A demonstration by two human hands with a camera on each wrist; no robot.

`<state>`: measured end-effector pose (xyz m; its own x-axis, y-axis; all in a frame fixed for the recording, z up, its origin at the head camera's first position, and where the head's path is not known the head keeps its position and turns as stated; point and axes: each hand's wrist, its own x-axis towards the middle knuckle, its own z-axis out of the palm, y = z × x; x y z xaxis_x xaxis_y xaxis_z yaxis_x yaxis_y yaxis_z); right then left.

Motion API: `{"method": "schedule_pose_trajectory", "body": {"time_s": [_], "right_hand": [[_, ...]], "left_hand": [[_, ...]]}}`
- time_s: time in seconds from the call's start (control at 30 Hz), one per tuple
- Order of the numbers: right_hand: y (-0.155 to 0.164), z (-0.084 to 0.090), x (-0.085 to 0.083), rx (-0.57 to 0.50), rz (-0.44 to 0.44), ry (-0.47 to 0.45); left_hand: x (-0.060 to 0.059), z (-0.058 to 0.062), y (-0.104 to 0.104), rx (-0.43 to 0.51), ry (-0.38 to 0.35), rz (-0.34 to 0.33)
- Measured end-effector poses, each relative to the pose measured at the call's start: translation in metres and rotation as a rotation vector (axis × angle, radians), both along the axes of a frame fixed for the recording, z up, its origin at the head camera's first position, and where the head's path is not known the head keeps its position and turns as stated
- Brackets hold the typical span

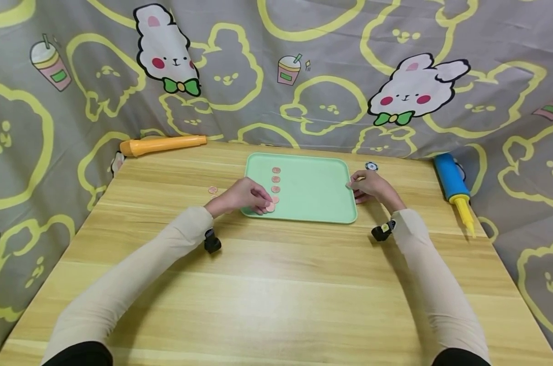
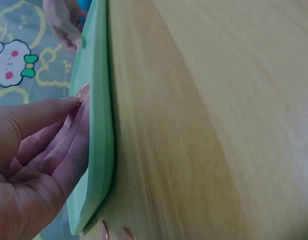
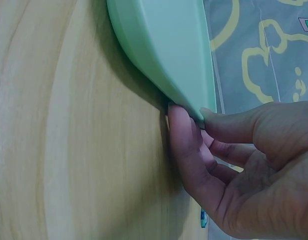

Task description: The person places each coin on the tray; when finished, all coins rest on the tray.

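Wood tbl; coin pinched in L grip, over tray; R grip pinches its rim.

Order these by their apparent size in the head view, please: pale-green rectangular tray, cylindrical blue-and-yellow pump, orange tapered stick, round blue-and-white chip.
1. Tray
2. Pump and stick: too alike in length to rank
3. Chip

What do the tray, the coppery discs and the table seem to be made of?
Tray: probably plastic, satin; evenly green with a rounded rim.
Coppery discs: perhaps metal, shiny; one glints in the left wrist view.
Table: wood or laminate, slightly glossy; grain and a soft reflection show.
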<state>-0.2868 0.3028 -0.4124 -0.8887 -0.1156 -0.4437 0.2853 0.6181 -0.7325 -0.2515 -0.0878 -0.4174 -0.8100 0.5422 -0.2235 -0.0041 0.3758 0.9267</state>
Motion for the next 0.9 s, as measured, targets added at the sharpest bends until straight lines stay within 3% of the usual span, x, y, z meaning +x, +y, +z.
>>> {"method": "schedule_pose_trajectory", "body": {"time_s": [0.4, 0.9], "right_hand": [[-0.001, 0.002, 0.000, 0.006, -0.014, -0.006], [-0.003, 0.002, 0.001, 0.037, -0.009, 0.007]], "left_hand": [[0.001, -0.001, 0.007, -0.133, 0.162, -0.031], [0.003, 0.001, 0.013, -0.225, 0.188, -0.018]]}}
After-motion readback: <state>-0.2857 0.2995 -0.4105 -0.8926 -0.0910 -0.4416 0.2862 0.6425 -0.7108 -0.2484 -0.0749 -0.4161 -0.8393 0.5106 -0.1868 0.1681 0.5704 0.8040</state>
